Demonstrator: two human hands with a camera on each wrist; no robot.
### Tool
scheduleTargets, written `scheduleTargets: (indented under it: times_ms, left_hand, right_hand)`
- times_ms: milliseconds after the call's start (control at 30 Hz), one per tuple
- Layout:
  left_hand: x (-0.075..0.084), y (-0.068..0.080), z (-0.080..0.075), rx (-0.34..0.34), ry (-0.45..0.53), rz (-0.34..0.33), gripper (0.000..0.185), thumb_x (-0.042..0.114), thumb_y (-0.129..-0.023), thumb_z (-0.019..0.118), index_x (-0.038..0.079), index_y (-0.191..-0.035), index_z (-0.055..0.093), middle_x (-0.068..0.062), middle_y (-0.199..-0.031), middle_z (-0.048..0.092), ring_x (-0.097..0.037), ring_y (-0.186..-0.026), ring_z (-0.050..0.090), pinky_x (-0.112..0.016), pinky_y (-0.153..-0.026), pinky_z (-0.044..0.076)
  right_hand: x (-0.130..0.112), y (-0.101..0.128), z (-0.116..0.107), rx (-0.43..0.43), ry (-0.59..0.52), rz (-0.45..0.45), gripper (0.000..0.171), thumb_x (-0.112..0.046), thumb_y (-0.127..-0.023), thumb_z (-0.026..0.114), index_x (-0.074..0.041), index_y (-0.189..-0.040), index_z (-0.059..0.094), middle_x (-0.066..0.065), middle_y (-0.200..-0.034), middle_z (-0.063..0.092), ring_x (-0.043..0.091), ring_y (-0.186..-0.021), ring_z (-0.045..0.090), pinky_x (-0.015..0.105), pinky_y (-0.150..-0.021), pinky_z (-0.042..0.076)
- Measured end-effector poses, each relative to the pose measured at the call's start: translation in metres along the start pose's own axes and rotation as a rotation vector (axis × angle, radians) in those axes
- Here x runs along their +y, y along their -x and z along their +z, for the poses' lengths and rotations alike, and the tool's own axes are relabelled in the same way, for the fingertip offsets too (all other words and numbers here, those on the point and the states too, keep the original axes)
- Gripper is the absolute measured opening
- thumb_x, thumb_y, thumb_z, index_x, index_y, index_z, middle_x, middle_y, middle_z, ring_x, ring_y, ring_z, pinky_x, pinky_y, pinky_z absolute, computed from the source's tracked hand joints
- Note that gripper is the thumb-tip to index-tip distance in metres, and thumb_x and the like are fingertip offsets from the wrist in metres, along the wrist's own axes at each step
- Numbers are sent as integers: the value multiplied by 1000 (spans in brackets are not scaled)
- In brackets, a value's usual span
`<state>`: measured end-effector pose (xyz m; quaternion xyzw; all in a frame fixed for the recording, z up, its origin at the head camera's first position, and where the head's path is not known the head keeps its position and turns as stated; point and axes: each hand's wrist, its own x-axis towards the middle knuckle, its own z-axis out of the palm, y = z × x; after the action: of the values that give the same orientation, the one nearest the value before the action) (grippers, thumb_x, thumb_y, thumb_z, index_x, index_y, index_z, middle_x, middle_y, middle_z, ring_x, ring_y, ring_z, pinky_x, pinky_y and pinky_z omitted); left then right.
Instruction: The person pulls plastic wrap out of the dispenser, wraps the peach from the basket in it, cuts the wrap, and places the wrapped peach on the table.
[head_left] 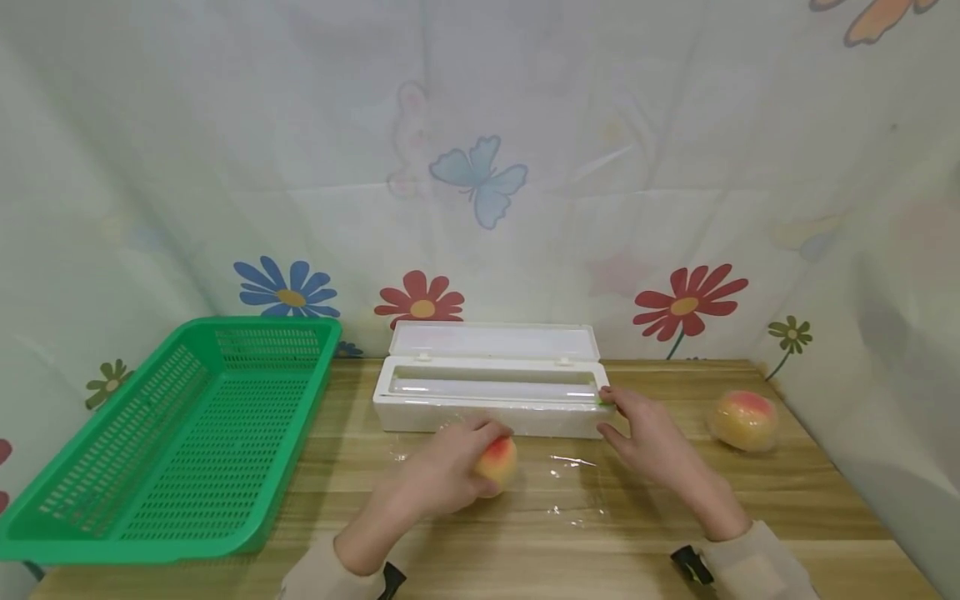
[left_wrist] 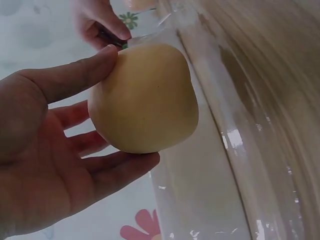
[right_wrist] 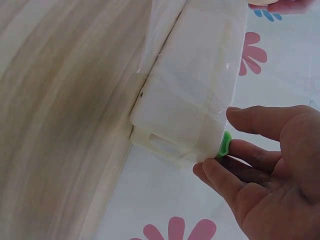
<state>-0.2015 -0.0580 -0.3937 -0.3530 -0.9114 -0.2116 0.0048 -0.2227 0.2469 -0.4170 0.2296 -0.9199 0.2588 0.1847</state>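
Note:
My left hand [head_left: 450,467] grips a yellow peach with a red blush [head_left: 498,463], thumb on one side and fingers beneath it in the left wrist view. The peach is just in front of a white cling film dispenser [head_left: 495,418] with its lid raised. At the dispenser's right end is my right hand [head_left: 652,433]. Its fingers touch the small green slider [right_wrist: 225,144], while the thumb stands apart from it. Clear cling film [head_left: 573,492] runs from the dispenser over its front and lies on the table.
A green plastic basket [head_left: 288,467] stands at the left of the wooden table [head_left: 570,567]. To the right sits another peach [head_left: 742,421], shiny as if wrapped in film. A flower-printed curtain [head_left: 525,275] hangs behind the dispenser.

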Motion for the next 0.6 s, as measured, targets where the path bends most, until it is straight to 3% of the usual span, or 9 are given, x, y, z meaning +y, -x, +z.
scheduleTargets:
  times_ms: [467, 600]
  left_hand:
    - [-7, -3, 11, -89, 15, 7, 60, 12, -80, 88, 12, -133, 62, -3, -130, 60, -19, -115, 58, -35, -101, 47]
    - [-9, -3, 13, -90, 33, 10, 61, 12, -78, 89, 11, -133, 62, -3, -131, 59, -19, -117, 57, -35, -102, 47]
  right_hand:
    - [-1, 1, 1, -7, 23, -2, 43, 3, -85, 80, 14, -122, 62, 29, -119, 67, 41, -100, 68, 55, -84, 57]
    - [-5, -1, 0, 4, 46, 31, 53, -2, -88, 79, 13, -132, 55, 29, -126, 62, 44, -110, 63, 58, -92, 52]
